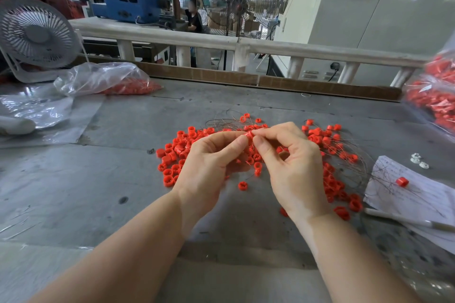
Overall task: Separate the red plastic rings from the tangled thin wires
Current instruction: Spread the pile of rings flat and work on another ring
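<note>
Both hands are raised just above the grey table and meet over the middle of the pile of red rings, which spreads beneath and to either side of them. The left hand pinches one ring between thumb and forefinger, with the other fingers curled loosely under the palm. The right hand has its thumb and forefinger tips pressed together right against that ring's other side, apparently nipping a strand of the thin wires, though the strand between the fingertips is too fine to make out. The step in hand looks like freeing this single ring from its wire. More wire fans out beyond the fingertips and loops through the rings to the right of the right hand. The next move likely calls for the left hand to hold the ring steady while the right draws the wire straight out along the ring's opening, since a sideways tug could snag neighbouring loops and drag other rings along. Further right of the right hand, a sheet of paper carries a few wire strands and one lone ring, which may be where the freed wire is being put. Judging by how many rings lie amid wire, much of the sorting remains.
</note>
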Motion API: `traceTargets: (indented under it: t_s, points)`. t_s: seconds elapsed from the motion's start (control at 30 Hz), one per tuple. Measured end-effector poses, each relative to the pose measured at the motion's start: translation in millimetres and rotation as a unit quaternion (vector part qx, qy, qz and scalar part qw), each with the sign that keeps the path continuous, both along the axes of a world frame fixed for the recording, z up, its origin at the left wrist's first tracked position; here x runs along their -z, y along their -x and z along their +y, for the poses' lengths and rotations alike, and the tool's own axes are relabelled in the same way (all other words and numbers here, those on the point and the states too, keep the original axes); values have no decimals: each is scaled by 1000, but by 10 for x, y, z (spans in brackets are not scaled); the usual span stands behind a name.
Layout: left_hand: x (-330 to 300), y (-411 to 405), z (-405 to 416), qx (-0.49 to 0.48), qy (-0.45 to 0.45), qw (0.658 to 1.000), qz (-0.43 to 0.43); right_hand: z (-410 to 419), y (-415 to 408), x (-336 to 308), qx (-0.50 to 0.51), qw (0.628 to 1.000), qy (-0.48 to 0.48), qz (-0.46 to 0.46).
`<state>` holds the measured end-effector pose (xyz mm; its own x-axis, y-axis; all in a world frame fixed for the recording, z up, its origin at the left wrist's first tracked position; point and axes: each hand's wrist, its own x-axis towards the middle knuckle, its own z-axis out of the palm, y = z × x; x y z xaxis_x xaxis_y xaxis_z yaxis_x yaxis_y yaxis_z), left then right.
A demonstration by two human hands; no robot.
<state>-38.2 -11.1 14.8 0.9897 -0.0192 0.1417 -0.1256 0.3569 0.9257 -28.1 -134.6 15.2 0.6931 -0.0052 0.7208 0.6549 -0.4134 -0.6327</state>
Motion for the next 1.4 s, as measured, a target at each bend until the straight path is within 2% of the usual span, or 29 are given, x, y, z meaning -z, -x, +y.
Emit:
traceTargets:
  t_s: [0.37,0.6,1.2,1.27,1.4]
  points:
    - [26,-32,6,50,54,997,18,-28,-18,8,-13,999,11,-27]
    - [27,-25,4,30,63,998,6,-27,-30,2,-22,999,35,-36]
    - [-6,18,-11,-63,-48,994,-71,-15,-3,-12,5,996,56,-70]
    - [-4,16,-13,-56,-35,996,-62,-11,-6,-11,6,996,59,-71]
    - [-10,8,-11,3,51,999,-3,-9,0,-5,1,996,68,-65]
